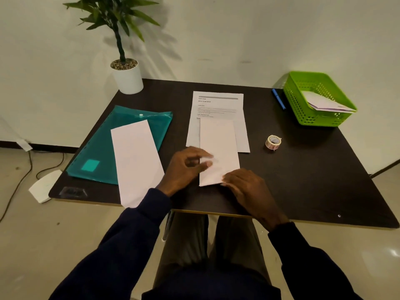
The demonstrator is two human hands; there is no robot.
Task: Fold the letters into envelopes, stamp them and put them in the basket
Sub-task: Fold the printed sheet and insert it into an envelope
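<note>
**Both hands on the folded letter, near bench edge**

Left hand (187, 164): fingers curled, tips pinching or pressing the left edge of the folded letter (218, 151); blurred there, so the exact grip is unclear. Right hand (246, 187): laid flat, fingers together, pressing the letter's near right corner onto the bench (313, 169).

Folded letter: long axis runs away from the person, near end between the two hands, far end overlapping a printed sheet (217, 105). Both hands are at its near end, the left slightly farther up the edge. Judgement: a crease is being set, and any next fold would run across that long axis.

Outward, left: a long white envelope (136, 161), tilted, resting partly on a teal plastic folder (104, 148), close beside the left hand, so that hand looks better placed to fetch it.

Right: stamp roll (273, 142) stands apart from the papers. Far right corner: green basket (303, 98) already holding envelopes, blue pen (279, 98) beside it.
</note>
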